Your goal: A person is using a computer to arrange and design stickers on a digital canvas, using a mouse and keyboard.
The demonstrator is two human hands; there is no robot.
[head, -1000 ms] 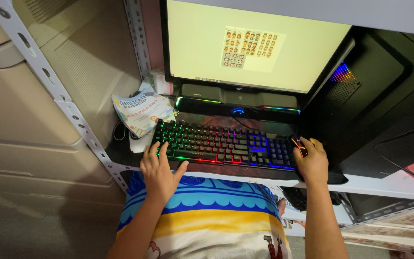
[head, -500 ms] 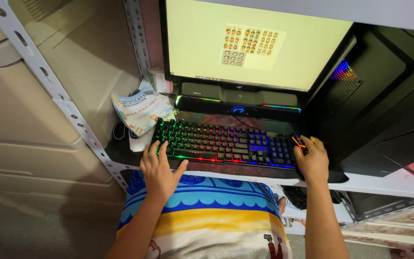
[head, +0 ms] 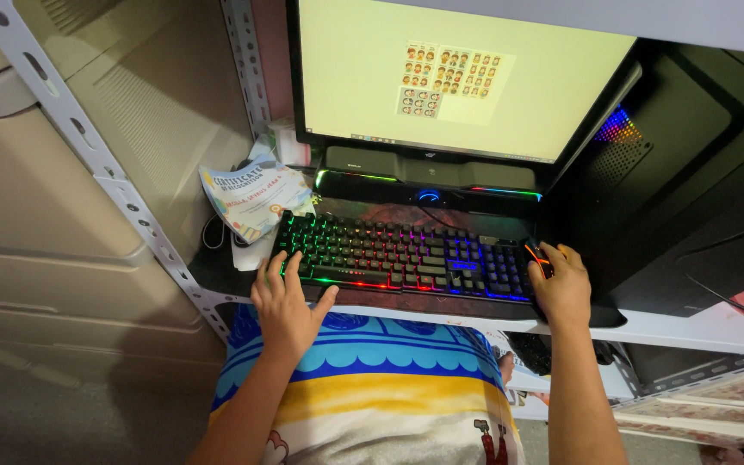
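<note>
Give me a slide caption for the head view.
Left hand rests on a backlit keyboard, right hand grips a mouse below a monitor.

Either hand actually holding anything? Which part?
Right hand cups the mouse from above, over its back. Left hand holds nothing; its fingers rest on the keyboard's left end.

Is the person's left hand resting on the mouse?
No, the left hand rests on the lit keyboard's left end; the right hand covers the mouse.
</note>
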